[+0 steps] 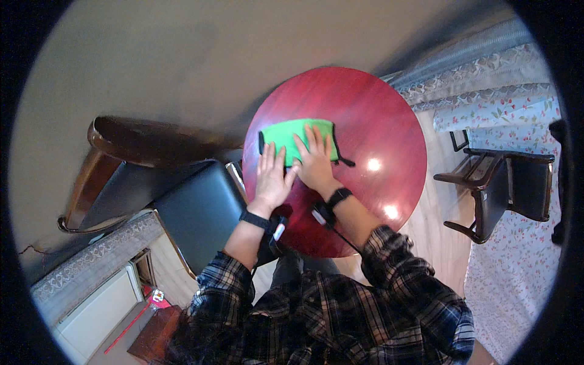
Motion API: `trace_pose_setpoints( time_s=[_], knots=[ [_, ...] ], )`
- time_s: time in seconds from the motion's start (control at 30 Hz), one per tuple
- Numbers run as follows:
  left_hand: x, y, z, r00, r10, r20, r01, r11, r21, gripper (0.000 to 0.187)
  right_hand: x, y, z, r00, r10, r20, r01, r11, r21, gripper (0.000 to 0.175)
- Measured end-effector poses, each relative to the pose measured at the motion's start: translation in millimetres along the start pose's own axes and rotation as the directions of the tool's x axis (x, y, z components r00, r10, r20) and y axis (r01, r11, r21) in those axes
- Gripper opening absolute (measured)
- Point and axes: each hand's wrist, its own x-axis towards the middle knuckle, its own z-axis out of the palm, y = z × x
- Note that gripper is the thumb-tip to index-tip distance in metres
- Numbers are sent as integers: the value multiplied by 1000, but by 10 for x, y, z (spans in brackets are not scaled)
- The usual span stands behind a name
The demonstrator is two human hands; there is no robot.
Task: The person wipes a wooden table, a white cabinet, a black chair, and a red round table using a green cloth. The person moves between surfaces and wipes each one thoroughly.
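Note:
A bright green cloth item (292,130) with black edging lies on the round red table (378,109); it looks like a flat zipped pouch, though its kind is not certain. A black strap or loop trails from its right edge. My left hand (272,175) rests palm down with its fingertips on the lower left part of the green item. My right hand (315,159) lies flat on its middle and right part, fingers spread. The two thumbs come close together at the lower edge. Both wrists wear black bands with small devices attached.
Left of the table stands a chair with a black seat (200,205) and a brown wooden back (150,141). Another dark chair (495,191) is at the right, beside a flowered cloth (506,273). A wall (182,59) rises behind the table. A brown box-like object (155,333) sits lower left.

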Motion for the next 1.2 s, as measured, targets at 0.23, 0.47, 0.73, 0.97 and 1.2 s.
trace_pose_setpoints(
  time_s=[0.23, 0.47, 0.73, 0.97, 1.2],
  knots=[
    [-761, -281, -116, 989, -66, 136, 57, 996, 69, 66, -484, -526, 308, 988, -150, 44, 148, 988, 36, 59],
    [-1716, 111, 187, 933, 119, 339, -57, 981, -186, 68, -1852, -502, -106, 958, 72, 278, -22, 984, -177, 65],
    [-1264, -234, 58, 991, 86, 100, -73, 990, -119, 58, -1186, -566, 141, 975, 191, 116, -166, 966, -197, 69],
    [-1540, -370, -75, 982, 89, 166, -93, 996, 12, 56, -1470, -895, 372, 983, 89, 162, -53, 975, -216, 64],
    [-2175, 181, 413, 907, 273, 321, -224, 958, -181, 59, -2599, -604, -141, 926, 260, 273, -187, 945, -267, 65]
  ],
)
